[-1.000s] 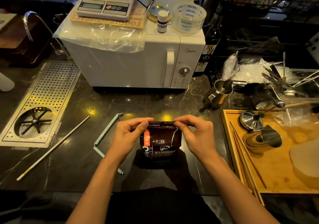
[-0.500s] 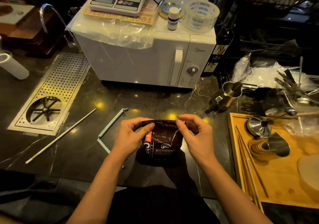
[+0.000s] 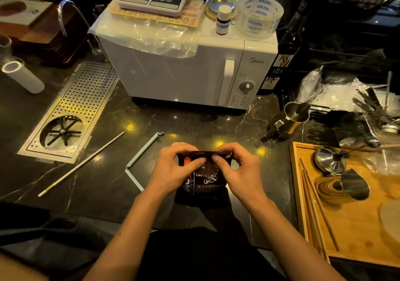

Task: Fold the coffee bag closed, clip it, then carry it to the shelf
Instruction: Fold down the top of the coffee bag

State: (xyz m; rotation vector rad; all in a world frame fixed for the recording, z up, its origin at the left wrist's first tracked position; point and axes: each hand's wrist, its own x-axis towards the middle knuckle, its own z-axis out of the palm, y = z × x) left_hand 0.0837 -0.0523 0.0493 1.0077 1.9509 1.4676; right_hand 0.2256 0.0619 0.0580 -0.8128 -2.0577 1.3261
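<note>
A dark brown coffee bag [image 3: 203, 182] with an orange label and white print stands upright on the black marble counter, near its front edge. My left hand [image 3: 171, 170] pinches the left part of the bag's top, and my right hand [image 3: 240, 170] pinches the right part. The top strip is bent over toward me, with both thumbs pressing on the front of the fold. A pale green bag clip [image 3: 141, 156], swung open into an L shape, lies on the counter just left of my left hand. No shelf can be made out.
A white microwave [image 3: 194, 64] with a scale, small bottle and tape roll on top stands behind. A perforated metal drain tray [image 3: 71, 112] and a thin white stick [image 3: 82, 163] lie left. A steel pitcher [image 3: 290, 118] and a wooden tray [image 3: 346, 205] with tools sit right.
Both hands have rolled the bag's top further down toward me, so the bag looks shorter. My view has shifted, and everything on the counter sits further right in the frame.
</note>
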